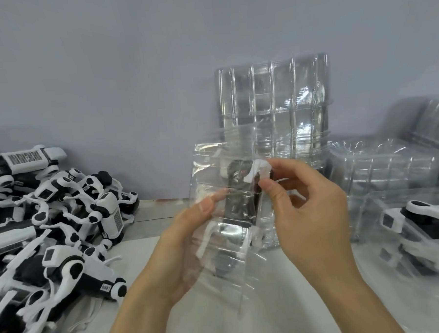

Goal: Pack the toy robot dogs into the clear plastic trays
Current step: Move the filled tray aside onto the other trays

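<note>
Head cam: left hand (184, 234) cradles clear tray (223, 217) w/ toy dog (242, 190) upright, right hand (309, 202) pinches dog's head, prob. seating it.

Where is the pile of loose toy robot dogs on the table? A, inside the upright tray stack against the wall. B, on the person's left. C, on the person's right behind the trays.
B: the pile of loose toy robot dogs lies left of the left hand.
</note>
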### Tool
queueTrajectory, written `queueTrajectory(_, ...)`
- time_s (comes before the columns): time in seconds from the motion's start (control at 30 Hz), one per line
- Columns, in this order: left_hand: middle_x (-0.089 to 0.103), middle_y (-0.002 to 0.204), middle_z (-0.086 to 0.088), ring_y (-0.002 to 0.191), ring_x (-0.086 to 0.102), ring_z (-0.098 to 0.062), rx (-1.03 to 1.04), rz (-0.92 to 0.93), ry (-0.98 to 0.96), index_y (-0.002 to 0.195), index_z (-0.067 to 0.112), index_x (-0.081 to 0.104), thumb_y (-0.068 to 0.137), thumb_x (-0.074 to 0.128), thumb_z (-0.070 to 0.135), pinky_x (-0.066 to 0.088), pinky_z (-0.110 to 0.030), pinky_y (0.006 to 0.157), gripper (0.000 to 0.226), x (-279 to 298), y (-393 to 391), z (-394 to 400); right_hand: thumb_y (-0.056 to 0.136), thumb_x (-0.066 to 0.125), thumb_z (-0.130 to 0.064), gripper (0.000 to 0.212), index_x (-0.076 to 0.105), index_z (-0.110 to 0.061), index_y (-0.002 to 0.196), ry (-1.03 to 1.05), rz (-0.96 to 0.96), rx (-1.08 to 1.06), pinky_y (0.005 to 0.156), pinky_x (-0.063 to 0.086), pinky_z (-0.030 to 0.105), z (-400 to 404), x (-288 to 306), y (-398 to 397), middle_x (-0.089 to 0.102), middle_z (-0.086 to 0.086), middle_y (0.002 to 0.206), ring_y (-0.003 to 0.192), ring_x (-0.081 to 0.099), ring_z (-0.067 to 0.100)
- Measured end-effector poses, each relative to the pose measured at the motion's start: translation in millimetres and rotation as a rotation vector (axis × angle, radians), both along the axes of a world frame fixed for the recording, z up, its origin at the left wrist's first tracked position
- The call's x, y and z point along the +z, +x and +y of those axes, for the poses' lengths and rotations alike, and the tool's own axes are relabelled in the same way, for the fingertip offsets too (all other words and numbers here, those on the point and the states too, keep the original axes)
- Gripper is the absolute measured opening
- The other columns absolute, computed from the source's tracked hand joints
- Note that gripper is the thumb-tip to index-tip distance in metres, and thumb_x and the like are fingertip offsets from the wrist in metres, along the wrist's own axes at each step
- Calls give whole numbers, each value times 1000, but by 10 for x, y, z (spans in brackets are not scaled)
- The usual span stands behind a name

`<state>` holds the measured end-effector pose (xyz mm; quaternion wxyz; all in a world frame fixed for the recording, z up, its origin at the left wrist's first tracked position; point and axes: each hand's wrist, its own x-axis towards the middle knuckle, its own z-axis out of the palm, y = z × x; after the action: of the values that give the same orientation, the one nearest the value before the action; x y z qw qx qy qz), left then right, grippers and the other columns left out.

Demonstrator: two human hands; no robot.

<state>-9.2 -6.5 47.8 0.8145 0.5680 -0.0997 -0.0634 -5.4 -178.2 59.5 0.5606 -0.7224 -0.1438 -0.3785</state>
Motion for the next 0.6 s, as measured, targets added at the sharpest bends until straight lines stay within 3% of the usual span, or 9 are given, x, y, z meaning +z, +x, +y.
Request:
queueTrajectory(0.17, 77, 103, -1, 78, 74, -18, -12, 10, -23, 98, 27, 82, 29, 95, 62, 58, -26, 61, 79, 18, -18, -14, 91, 70, -10, 31, 69, -40, 95, 3, 22, -20, 72, 55, 22, -24, 18, -3, 70, -20, 86, 85, 67, 6)
queueTrajectory(0.27, 77, 107, -3, 86, 75, -19, -28, -7, -19, 99, 26, 81, 32, 94, 63, 59, -27, 65, 78, 15, -12, -15, 90, 70, -11, 31, 68, -42, 96, -9, 22, -12, 72, 54, 20, -26, 29, -3, 70, -20, 87, 86, 67, 6)
queueTrajectory(0.37, 77, 105, 4, 92, 74, -10, 2, -72, 44, 94, 30, 82, 31, 90, 72, 58, -18, 67, 76, 40, -10, 12, 91, 71, -17, 29, 66, -44, 101, -43, 48, 46, 72, 52, 15, -47, 35, -16, 69, -20, 92, 88, 67, 5)
queueTrajectory(0.43, 77, 105, 5, 96, 73, -7, -26, -107, 33, 93, 30, 82, 41, 91, 65, 56, -16, 69, 63, 44, -14, 52, 93, 68, -25, 19, 69, -39, 107, -22, 83, 70, 73, 54, 17, -87, 38, -19, 70, -18, 95, 89, 67, 5)
queueTrajectory(0.5, 77, 105, 6, 100, 72, -6, -47, -186, 151, 97, 31, 81, 62, 81, 51, 56, -15, 75, 41, 72, -16, 70, 98, 59, -34, 15, 72, -35, 106, 64, 133, 68, 74, 57, 24, -151, 80, -25, 72, -14, 95, 88, 69, 7)
queueTrajectory(0.6, 71, 121, 3, 117, 65, -16, 23, -291, 485, 117, 38, 72, 61, 75, 53, 51, -31, 100, 57, 103, 13, 75, 89, 50, -49, 29, 76, -35, 88, 331, 330, 180, 67, 55, 31, -313, 230, -52, 75, -7, 87, 76, 72, 10)
